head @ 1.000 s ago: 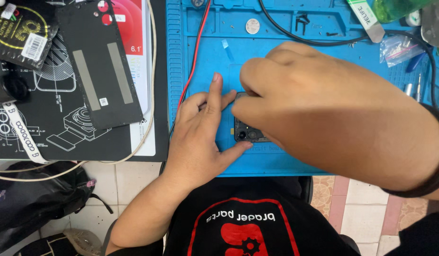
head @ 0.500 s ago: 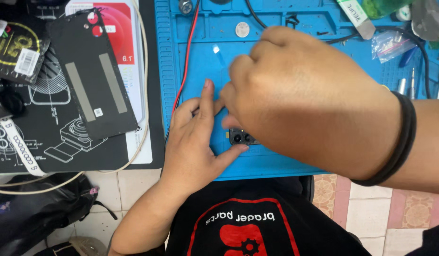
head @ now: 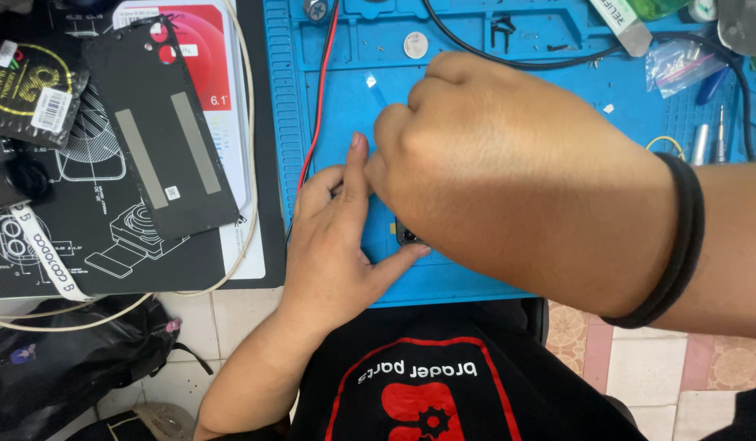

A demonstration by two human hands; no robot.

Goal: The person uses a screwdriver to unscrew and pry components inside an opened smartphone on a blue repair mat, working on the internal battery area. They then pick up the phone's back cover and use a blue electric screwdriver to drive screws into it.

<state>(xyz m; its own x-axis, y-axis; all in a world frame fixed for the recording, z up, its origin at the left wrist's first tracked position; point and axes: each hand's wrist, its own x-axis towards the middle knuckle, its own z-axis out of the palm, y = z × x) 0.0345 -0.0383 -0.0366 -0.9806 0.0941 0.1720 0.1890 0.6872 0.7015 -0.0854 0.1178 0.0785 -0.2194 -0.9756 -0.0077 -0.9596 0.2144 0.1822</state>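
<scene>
On the blue repair mat (head: 476, 106), near its front edge, sits a small dark part (head: 406, 237), mostly hidden. My left hand (head: 341, 237) rests on the mat, thumb under the part and index finger raised beside it, pinching it. My right hand (head: 517, 180) is curled into a loose fist directly over the part. Its fingertips point down and are hidden, so what they hold cannot be told. A black band circles my right wrist (head: 680, 245).
A black phone back panel (head: 165, 131) lies on a red-and-white box (head: 210, 57) on a black printed mat (head: 108, 253) to the left. A red wire (head: 321, 98), black cable (head: 468, 37), round silver disc (head: 415, 45) and small plastic bag (head: 680, 65) lie on the blue mat.
My right hand has drifted left and closer, covering more of the dark part, and its wristband has come into view. My left hand keeps its pinch in the same spot.
</scene>
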